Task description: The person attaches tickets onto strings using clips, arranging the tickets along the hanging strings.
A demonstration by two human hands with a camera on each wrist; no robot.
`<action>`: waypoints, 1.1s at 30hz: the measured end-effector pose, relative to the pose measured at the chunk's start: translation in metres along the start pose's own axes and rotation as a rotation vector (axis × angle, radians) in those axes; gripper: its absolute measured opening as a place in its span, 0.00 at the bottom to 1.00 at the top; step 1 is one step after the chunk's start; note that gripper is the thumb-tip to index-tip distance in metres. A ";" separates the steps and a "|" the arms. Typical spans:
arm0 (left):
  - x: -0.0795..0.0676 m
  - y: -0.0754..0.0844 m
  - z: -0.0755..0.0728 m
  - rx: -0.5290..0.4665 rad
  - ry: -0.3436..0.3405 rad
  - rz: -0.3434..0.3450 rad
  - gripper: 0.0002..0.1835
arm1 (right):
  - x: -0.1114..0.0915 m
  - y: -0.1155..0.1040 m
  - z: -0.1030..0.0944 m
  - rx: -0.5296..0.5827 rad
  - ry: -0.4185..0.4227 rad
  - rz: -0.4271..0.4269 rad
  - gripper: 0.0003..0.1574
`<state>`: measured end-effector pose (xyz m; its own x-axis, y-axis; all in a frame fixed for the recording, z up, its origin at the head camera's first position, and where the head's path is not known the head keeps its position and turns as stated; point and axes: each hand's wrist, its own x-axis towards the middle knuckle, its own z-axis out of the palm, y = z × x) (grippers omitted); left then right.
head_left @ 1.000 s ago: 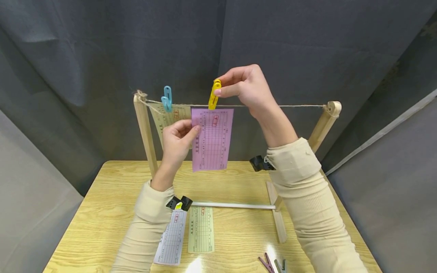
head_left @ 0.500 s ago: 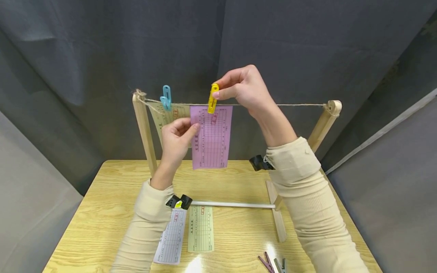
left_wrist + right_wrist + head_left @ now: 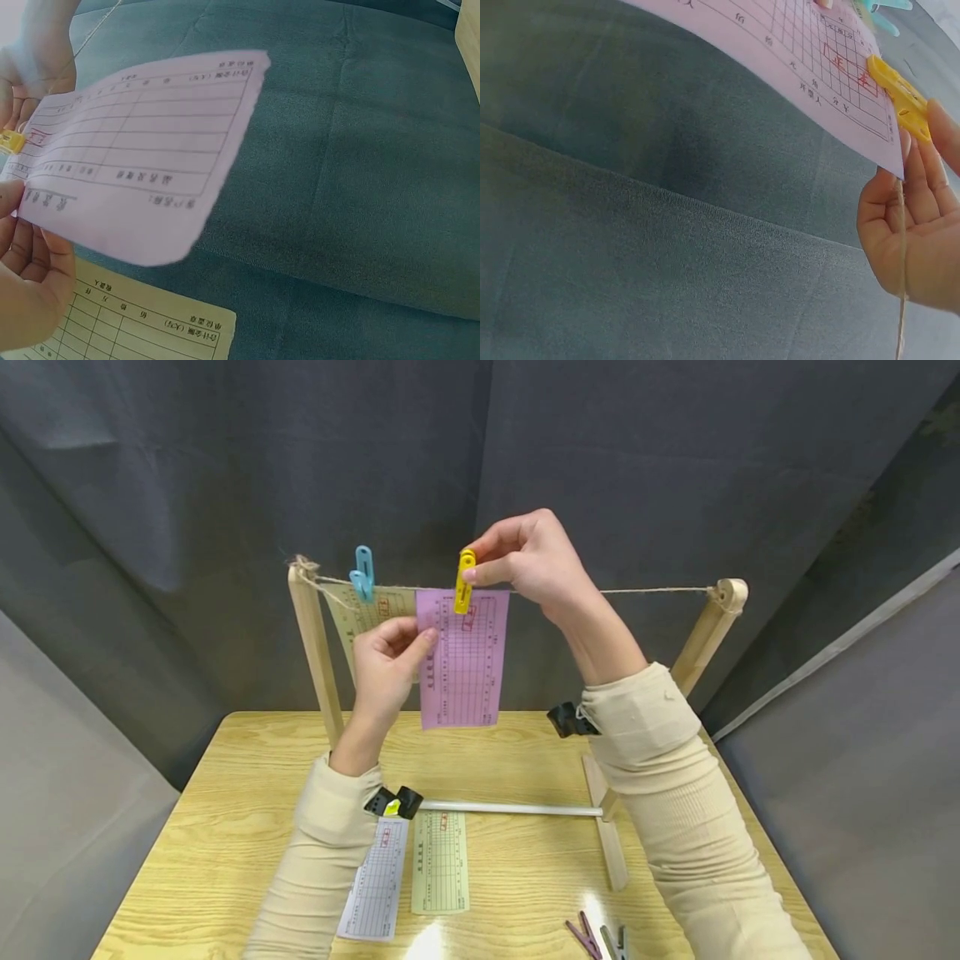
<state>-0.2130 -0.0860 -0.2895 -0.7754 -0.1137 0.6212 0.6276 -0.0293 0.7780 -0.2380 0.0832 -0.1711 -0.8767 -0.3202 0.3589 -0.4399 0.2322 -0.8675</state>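
Note:
A pink printed form (image 3: 467,677) hangs upright against the twine line (image 3: 652,590), its top edge at the string. My left hand (image 3: 384,668) pinches its left edge between thumb and fingers. With thumb and fingers my right hand (image 3: 536,560) grips a yellow clothespin (image 3: 464,585), whose lower end lies over the form's top edge; the right wrist view shows the clothespin (image 3: 900,97) across that edge beside the string. Left of it, a blue clothespin (image 3: 363,575) holds a yellow form (image 3: 352,627) on the line, partly hidden behind my left hand.
Wooden posts (image 3: 315,652) carry the line at both ends, joined low by a white rod (image 3: 510,809). On the table (image 3: 525,877) lie a white form (image 3: 378,885), a yellow-green form (image 3: 440,868), a purple clothespin (image 3: 585,935) and a grey-green clothespin (image 3: 615,942). Dark curtain (image 3: 480,460) stands behind.
My right hand has lowered the yellow clothespin from above the line onto the form's top edge. The pink form has risen slightly to the string, still in my left hand.

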 end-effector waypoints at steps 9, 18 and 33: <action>-0.001 0.000 0.001 -0.005 -0.006 0.001 0.06 | 0.000 0.000 -0.001 -0.069 -0.049 0.046 0.14; -0.001 -0.001 0.000 -0.005 -0.009 -0.008 0.07 | -0.001 0.002 -0.003 -0.061 -0.107 0.068 0.23; -0.002 -0.001 -0.001 -0.010 -0.009 -0.026 0.07 | -0.006 0.002 -0.004 0.004 -0.037 -0.002 0.30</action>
<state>-0.2117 -0.0865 -0.2920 -0.7919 -0.1042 0.6017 0.6079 -0.0418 0.7929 -0.2344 0.0894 -0.1733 -0.8680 -0.3543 0.3480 -0.4412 0.2282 -0.8679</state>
